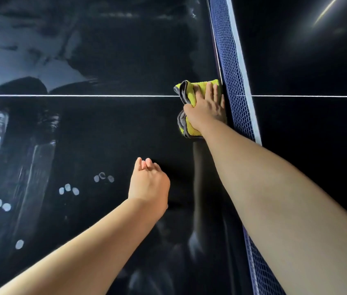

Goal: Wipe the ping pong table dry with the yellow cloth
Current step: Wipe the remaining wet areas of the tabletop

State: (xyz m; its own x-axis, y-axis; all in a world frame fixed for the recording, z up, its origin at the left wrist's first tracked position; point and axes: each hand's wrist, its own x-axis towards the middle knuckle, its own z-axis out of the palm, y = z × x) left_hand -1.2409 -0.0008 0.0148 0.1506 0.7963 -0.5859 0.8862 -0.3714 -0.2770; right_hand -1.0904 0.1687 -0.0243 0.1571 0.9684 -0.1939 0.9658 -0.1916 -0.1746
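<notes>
The right hand (206, 107) is pressing the yellow cloth (198, 85) flat onto the table (104, 128), right of centre in the frame. Its fingers are lying straight and slightly spread on top of the cloth, not curled round it. The cloth is lying folded, with a grey edging showing along its left side. It is sitting directly against the foot of the blue net (232, 67) and is covering the point where the white centre line (83, 95) meets the net.

The left hand (149, 184) is holding nothing. It is sitting low over the dark surface at lower centre with its fingers relaxed and extended; whether they are touching the table cannot be told.

Handling judgement:
- The cloth is appearing soft, thick and light, so it is likely bunching under a sideways push unless the palm is bearing down on it evenly.
- The best hold is looking like the flat palm at the middle of the fold, with the thumb steadying the grey edge.
- The glossy table is likely offering little friction.
- The net mesh is flexible and could snag a loose corner.

Pale spots (68, 189) and streaks are showing at lower left, so that area is probably awaiting wiping.
</notes>
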